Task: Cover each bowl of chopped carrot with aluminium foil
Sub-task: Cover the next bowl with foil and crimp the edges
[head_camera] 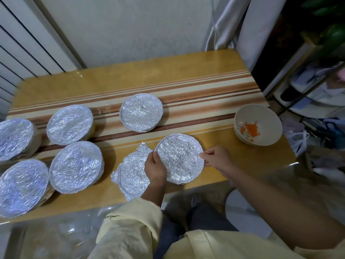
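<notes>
At the near edge of the table (214,75), slightly right of centre, stands a foil-covered bowl (180,158), its crinkled aluminium sheet pressed flat over the top and turned down around the rim. Both hands are on it. The left hand (155,166) grips the bowl's left rim, fingers (155,156) curled closed over the foil edge. The right hand (217,156) meets the right rim, thumb and forefinger pinched together on the foil there.

Just left of this bowl, partly beneath the left hand and wrist, lies a loose foil sheet (130,174), crumpled, flat on the table, bearing a round impression.

An uncovered bowl (258,125), beige, stands well apart at the table's right edge; a small quantity of chopped carrot (250,128) lies in its bottom.

Five further bowls are already covered. One covered bowl (141,115) sits behind the held bowl on the striped band of the table. A second covered bowl (70,125) is to its left, and a third covered bowl (77,167) stands nearer the front. A fourth covered bowl (15,139) is at the far left edge, partly cut off by the frame. A fifth covered bowl (23,187) occupies the near left corner, close beside the third.

The table surface is glossy yellow with brown and cream stripes. Pale yellow sleeves (130,225) cover the person's upper arms. A metal shelf rack (313,81) stands to the right.
</notes>
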Tool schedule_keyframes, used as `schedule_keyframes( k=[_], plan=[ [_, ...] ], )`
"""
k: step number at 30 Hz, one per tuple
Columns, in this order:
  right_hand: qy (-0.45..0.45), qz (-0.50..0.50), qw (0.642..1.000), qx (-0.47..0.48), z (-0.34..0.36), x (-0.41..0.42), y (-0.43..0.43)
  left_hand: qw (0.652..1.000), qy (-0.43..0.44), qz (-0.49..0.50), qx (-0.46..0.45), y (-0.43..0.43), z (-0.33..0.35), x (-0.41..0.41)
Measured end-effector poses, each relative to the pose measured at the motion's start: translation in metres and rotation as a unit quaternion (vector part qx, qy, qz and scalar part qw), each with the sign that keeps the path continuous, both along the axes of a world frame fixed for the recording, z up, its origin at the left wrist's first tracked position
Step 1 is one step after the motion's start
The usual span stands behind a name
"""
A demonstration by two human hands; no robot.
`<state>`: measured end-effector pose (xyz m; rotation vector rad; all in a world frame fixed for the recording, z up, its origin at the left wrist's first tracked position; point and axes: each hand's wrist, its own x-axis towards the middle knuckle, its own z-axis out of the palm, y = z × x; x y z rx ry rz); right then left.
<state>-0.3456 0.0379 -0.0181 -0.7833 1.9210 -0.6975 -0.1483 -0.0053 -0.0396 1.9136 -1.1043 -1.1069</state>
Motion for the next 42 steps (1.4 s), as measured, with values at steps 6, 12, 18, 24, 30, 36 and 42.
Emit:
schedule_keyframes(
  k=[6, 12, 18, 24, 30, 36, 42],
  plan=[
    [-0.198, -0.046, 0.977, 0.065, 0.009, -0.002, 0.009, 0.995, 0.061, 0.011, 0.074, 0.009, 0.008, 0.000],
    [-0.131, -0.043, 0.990, 0.029, 0.002, 0.010, 0.011, 0.994, 0.067, -0.015, 0.079, 0.014, 0.009, 0.007],
    [-0.128, -0.059, 0.989, 0.041, 0.004, 0.017, 0.016, 0.981, 0.157, -0.021, 0.111, 0.006, -0.009, 0.012],
    [-0.199, -0.056, 0.974, 0.092, 0.012, 0.011, 0.020, 0.965, 0.237, -0.011, 0.110, 0.001, -0.007, -0.001],
    [-0.027, 0.025, 0.999, 0.016, 0.012, -0.014, -0.005, 0.989, 0.005, 0.019, 0.149, 0.015, 0.022, -0.001],
    [0.074, 0.125, 0.984, -0.099, 0.019, 0.001, -0.032, 0.981, 0.062, 0.055, 0.176, 0.019, 0.023, -0.016],
    [0.094, 0.056, 0.993, -0.040, 0.004, -0.014, -0.023, 0.987, 0.089, 0.074, 0.114, 0.007, 0.025, -0.012]
  ],
)
